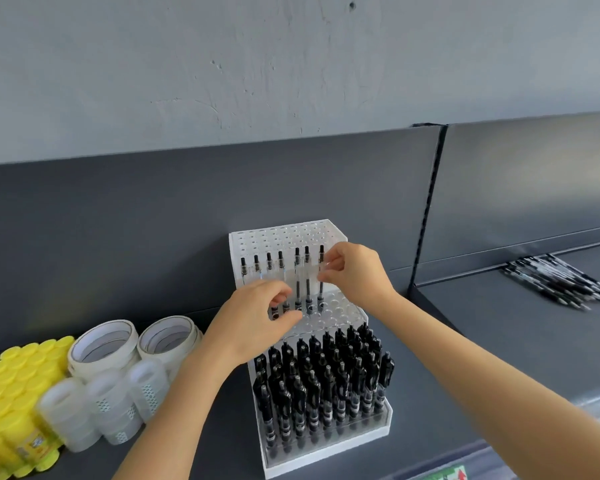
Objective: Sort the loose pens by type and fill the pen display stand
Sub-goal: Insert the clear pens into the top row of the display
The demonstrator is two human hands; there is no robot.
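The clear acrylic pen display stand (326,233) sits on a dark grey shelf (229,427). Its front tier is packed with black pens (323,382), and the middle tier carries one row of clear-barrelled pens (269,263). Your right hand (354,275) pinches the end pen (321,254) at the row's right. Your left hand (257,320) curls thumb and fingers around the lower ends of pens in that row. Loose pens (561,282) lie piled on the neighbouring shelf to the right. Tape rolls (104,344) and yellow glue sticks (11,393) stand to the left.
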